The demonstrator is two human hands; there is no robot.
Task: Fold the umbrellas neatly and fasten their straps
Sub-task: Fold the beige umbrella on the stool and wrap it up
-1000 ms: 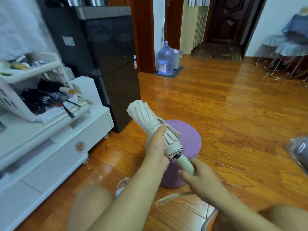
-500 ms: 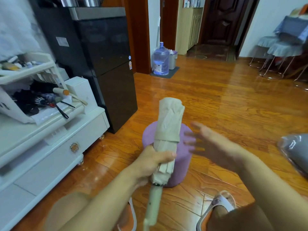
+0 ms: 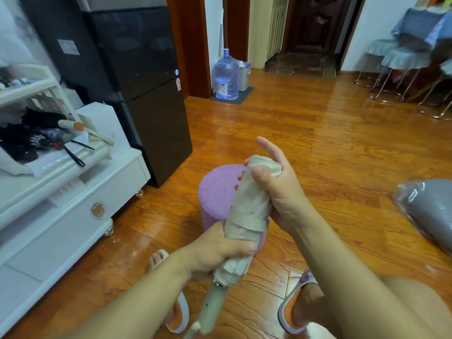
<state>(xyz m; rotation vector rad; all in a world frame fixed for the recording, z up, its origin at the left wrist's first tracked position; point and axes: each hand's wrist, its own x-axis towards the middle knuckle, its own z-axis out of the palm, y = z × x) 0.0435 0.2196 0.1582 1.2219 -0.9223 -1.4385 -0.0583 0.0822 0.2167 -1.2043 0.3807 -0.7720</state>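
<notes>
A beige folded umbrella [image 3: 249, 206] stands nearly upright in front of me, its pale green handle [image 3: 211, 309] pointing down toward me. A strap band wraps around its canopy near the middle. My left hand [image 3: 220, 250] grips the lower canopy just above the handle. My right hand [image 3: 278, 187] holds the upper end, thumb pressed on the fabric and fingers curled behind, with the index finger sticking up. More umbrellas, dark ones [image 3: 36, 140] and one with a beige handle [image 3: 73, 124], lie on the white shelf at the left.
A purple round stool [image 3: 217, 192] stands right behind the umbrella. A white cabinet [image 3: 73, 206] and a black fridge [image 3: 146, 94] line the left side. A grey plastic-wrapped bundle [image 3: 430, 211] lies at the right. A water jug [image 3: 226, 75] stands by the doorway.
My right hand let go of the handle, swung up open, and now grips the umbrella's top. The umbrella turned from tilted left to nearly upright, with my left hand lower on the canopy.
</notes>
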